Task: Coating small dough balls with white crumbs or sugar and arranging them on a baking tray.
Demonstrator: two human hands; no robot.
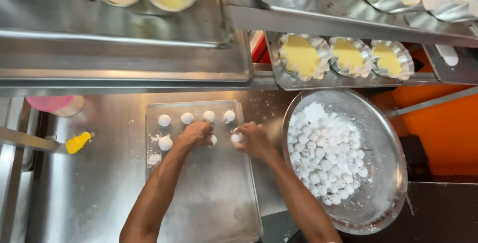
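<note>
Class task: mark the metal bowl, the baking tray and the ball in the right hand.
Bowl (pixel 387 138), head view, bare inner wall.
Tray (pixel 214 198), head view, bare floured middle.
Ball (pixel 237 137), head view, its visible white top.

Steel counter (pixel 99 183): baking tray (pixel 214 208), round pan (pixel 383 193).

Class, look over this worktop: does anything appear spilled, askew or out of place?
Loose white powder is scattered on the baking tray below the rows of white balls, near the left hand. A yellow blob also lies alone on the steel counter, away from the filled moulds. Otherwise the balls sit in neat rows.
</note>
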